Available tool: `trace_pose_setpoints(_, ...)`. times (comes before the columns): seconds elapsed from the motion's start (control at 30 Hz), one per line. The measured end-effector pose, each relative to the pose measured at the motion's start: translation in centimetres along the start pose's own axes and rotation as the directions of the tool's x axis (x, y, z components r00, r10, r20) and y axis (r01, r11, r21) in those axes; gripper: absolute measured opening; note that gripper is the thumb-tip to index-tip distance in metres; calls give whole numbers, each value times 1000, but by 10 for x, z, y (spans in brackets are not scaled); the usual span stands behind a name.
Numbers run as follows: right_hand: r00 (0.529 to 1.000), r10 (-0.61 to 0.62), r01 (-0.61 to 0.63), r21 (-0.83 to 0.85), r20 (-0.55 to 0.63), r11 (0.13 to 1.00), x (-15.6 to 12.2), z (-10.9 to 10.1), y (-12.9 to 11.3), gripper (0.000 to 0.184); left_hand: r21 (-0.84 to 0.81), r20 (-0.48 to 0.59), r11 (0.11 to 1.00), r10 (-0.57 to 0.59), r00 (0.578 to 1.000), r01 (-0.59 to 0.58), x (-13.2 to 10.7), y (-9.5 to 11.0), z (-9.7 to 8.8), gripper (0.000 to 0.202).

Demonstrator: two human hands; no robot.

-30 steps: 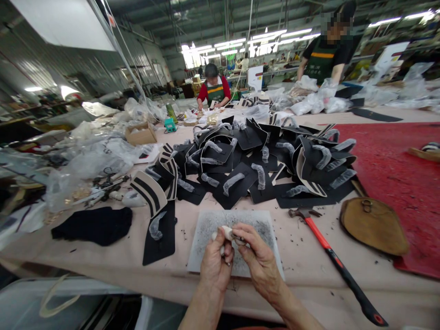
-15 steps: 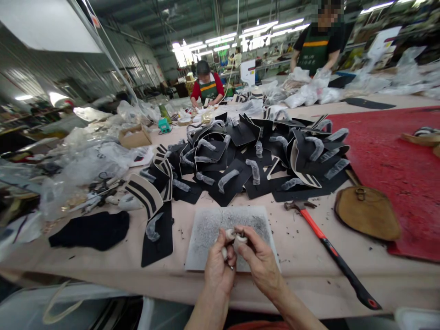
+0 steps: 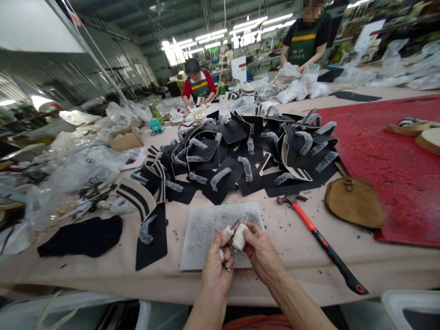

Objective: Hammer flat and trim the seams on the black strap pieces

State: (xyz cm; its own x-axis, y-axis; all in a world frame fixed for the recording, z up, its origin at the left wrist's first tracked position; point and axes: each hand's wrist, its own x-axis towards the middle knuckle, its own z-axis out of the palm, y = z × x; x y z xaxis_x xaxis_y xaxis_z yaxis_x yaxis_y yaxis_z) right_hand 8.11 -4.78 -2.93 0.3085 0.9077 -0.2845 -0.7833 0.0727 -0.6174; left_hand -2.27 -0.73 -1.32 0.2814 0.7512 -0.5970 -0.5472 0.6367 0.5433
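My left hand (image 3: pixel 216 263) is closed around a metal punch-like tool (image 3: pixel 227 235) whose body is wrapped in white. Its thin dark tip points up and to the right, and a metal end pokes out below my fingers. In my right hand (image 3: pixel 261 247), thumb and fingers pinch a second white-wrapped tool (image 3: pixel 239 238) with a thin metal shaft sticking up. The two wrapped parts are side by side, nearly touching. Both hands are above the near part of a white board (image 3: pixel 197 229) speckled with dark marks.
Behind the board lies a heap of black flat pieces (image 3: pixel 223 183) with plastic-wrapped straps. To the right are a hammer (image 3: pixel 319 238), a brown leather flap (image 3: pixel 355 204) and a red sheet (image 3: pixel 395 137). A dark cloth (image 3: pixel 82 236) lies left. Two people work across the table.
The two wrapped tools have turned so that their metal tips now show more plainly. My right fingers have moved lower on their tool. The whole view has shifted, so the table appears further left.
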Motion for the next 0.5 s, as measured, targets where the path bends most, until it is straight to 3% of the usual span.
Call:
trace_pose_setpoints(0.3, 999, 32, -31, 81, -10, 996, 4, -5, 2, 39, -58, -39, 997, -43, 998, 41, 3, 2, -1, 29)
trace_pose_setpoints(0.4, 998, -40, 41, -22, 39, 999, 3, -7, 4, 39, -79, 10, 994, -70, 998, 70, 4, 2, -1, 30)
trace_pose_setpoints(0.5, 979, -177, 195, -235, 97, 952, -2, -8, 5, 36, -79, 45, 993, -85, 995, 88, 6, 0, -4, 27)
